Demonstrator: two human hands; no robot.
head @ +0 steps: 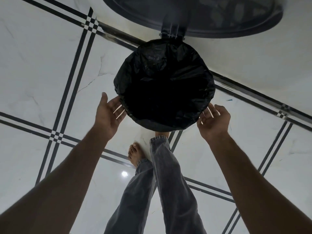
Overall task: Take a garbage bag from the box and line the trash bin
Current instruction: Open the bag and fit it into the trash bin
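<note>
Our left hand point(108, 114) and right hand point(213, 119) spread open beside the bin's near rim, where the garbage bag point(164, 85) folds over to stay put.

I can read no words, numbers, labels or brand marks anywhere here.

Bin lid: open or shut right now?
Open. The lid stands swung back on its hinge, and the black bag is spread over the rim.
</note>
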